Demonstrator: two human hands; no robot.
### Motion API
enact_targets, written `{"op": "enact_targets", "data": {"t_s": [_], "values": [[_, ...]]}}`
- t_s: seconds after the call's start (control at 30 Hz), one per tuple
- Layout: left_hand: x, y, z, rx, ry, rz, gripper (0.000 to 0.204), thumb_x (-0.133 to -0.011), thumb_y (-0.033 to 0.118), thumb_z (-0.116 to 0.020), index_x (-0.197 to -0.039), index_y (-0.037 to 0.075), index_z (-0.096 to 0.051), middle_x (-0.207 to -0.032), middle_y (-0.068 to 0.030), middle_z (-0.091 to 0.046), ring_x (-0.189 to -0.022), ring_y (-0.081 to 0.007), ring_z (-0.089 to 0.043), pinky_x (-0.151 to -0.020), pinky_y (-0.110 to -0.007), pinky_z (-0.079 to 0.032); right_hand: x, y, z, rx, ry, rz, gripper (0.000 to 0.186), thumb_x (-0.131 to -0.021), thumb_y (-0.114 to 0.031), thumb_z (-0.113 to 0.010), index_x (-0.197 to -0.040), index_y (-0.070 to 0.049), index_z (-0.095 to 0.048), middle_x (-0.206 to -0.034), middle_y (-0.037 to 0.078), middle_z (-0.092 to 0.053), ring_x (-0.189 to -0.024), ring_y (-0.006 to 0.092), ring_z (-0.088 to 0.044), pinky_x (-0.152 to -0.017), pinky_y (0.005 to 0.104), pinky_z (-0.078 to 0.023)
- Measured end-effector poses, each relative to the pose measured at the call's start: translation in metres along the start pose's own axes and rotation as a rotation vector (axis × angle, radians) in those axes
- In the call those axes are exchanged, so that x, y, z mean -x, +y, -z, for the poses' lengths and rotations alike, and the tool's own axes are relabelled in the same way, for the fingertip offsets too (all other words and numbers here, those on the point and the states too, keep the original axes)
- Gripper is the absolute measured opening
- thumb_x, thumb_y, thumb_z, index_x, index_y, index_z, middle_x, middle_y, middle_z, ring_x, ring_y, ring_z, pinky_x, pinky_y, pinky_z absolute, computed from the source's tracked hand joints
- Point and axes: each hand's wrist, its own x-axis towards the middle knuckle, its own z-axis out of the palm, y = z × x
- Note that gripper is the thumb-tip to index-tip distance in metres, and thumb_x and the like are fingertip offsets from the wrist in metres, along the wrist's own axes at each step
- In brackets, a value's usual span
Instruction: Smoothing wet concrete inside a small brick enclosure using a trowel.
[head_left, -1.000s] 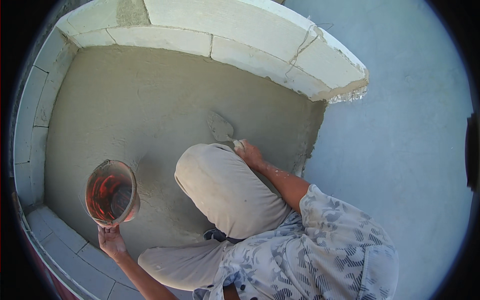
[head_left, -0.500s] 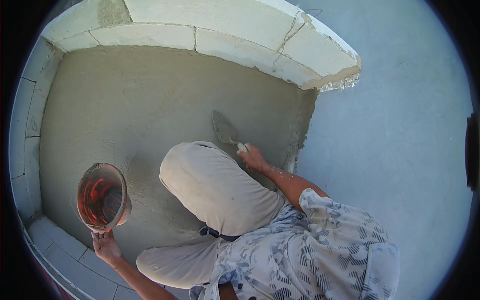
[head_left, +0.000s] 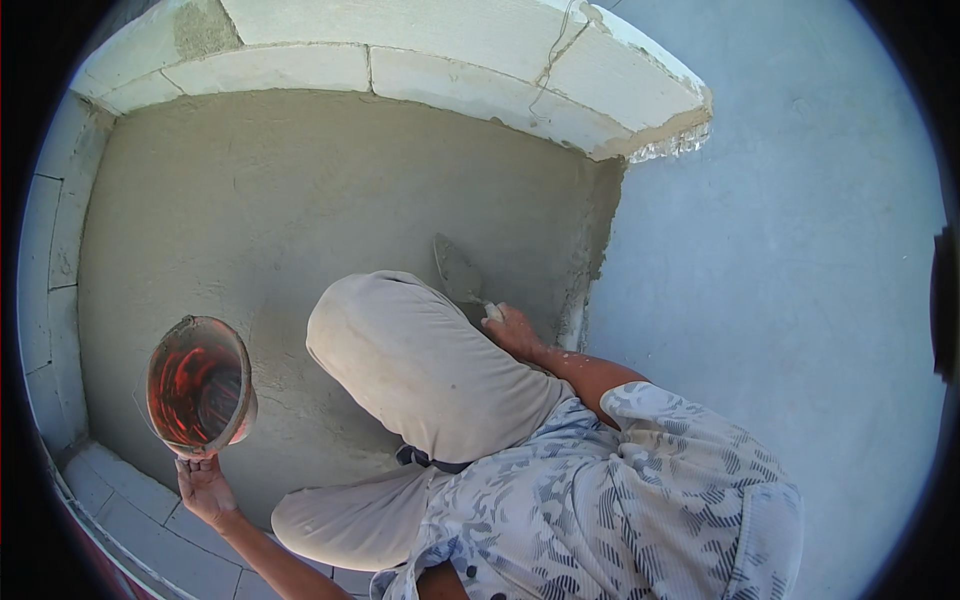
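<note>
My left hand (head_left: 205,485) grips the lower edge of a bucket (head_left: 240,410) with a red, cement-smeared inside, held tilted beside my bent left leg. My right hand (head_left: 512,330) is closed on the pale handle of a trowel (head_left: 456,265); its grey blade is at the smoothed mortar surface (head_left: 230,180), just beyond my raised right knee (head_left: 370,330), which hides part of that surface.
A curved low wall of white blocks (head_left: 450,90) borders the mortar at the top, continuing down the left side and around the lower left. A loose wire hangs over the top wall. A pale blue-grey floor (head_left: 760,280) lies at the right, beside a rough mortar edge.
The trowel and my right hand have moved right and toward my body. The bucket sits slightly farther left and lower in view, while the wall has shifted up and left in view.
</note>
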Motion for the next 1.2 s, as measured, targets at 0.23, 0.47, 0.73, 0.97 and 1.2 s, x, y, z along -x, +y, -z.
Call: {"op": "enact_targets", "data": {"t_s": [0.23, 0.47, 0.73, 0.97, 1.2], "values": [[0.012, 0.011, -0.022, -0.048, 0.217, -0.032, 0.038, -0.104, 0.025, -0.045, -0.127, -0.003, -0.056, -0.124, -0.0153, -0.065, -0.113, -0.0271, -0.063, -0.107, -0.047, -0.039, -0.008, 0.017, 0.054, -0.475, 0.427, -0.732, 0.035, -0.091, -0.031, -0.065, -0.098, 0.002, -0.054, -0.076, 0.016, -0.062, -0.053, 0.0244, -0.062, -0.049, 0.0384, -0.05], [-0.008, 0.007, -0.03, -0.053, 0.082, 0.009, 0.036, -0.103, 0.024, -0.046, -0.126, -0.002, -0.057, -0.121, -0.0146, -0.066, -0.112, -0.027, -0.064, -0.106, -0.047, -0.04, 0.0, -0.016, 0.015, -0.183, -0.14, -0.148, 0.032, -0.09, -0.026, -0.069, -0.1, 0.0, -0.055, -0.069, 0.011, -0.058, -0.049, 0.0219, -0.059, -0.043, 0.0374, -0.049], [0.001, 0.015, -0.025, -0.042, 0.159, -0.01, 0.038, -0.103, 0.024, -0.046, -0.127, -0.003, -0.056, -0.123, -0.0148, -0.065, -0.113, -0.0268, -0.064, -0.107, -0.047, -0.04, -0.006, -0.019, 0.075, -0.612, 0.421, -0.677, 0.028, -0.091, -0.029, -0.069, -0.095, -0.006, -0.052, -0.065, 0.007, -0.051, -0.049, 0.0176, -0.055, -0.043, 0.035, -0.049], [0.001, 0.002, -0.076, -0.11, 0.376, -0.064, 0.033, -0.099, 0.022, -0.05, -0.123, 0.0, -0.056, -0.116, -0.0124, -0.067, -0.112, -0.0253, -0.064, -0.105, -0.046, -0.042, -0.002, -0.044, 0.012, -0.181, -0.238, -0.165, 0.028, -0.088, -0.027, -0.071, -0.091, -0.001, -0.06, -0.067, 0.007, -0.058, -0.053, 0.0191, -0.057, -0.046, 0.0357, -0.047], [-0.014, -0.002, -0.104, -0.195, 0.401, -0.113, 0.015, -0.09, 0.012, -0.065, -0.101, 0.002, -0.06, -0.094, -0.0081, -0.07, -0.084, -0.0184, -0.068, -0.084, -0.032, -0.052, -0.074, -0.076, 0.059, -0.618, 0.16, -0.5, 0.025, -0.093, -0.029, -0.065, -0.096, -0.009, -0.05, -0.067, 0.005, -0.051, -0.047, 0.0148, -0.051, -0.041, 0.0335, -0.045]]}}
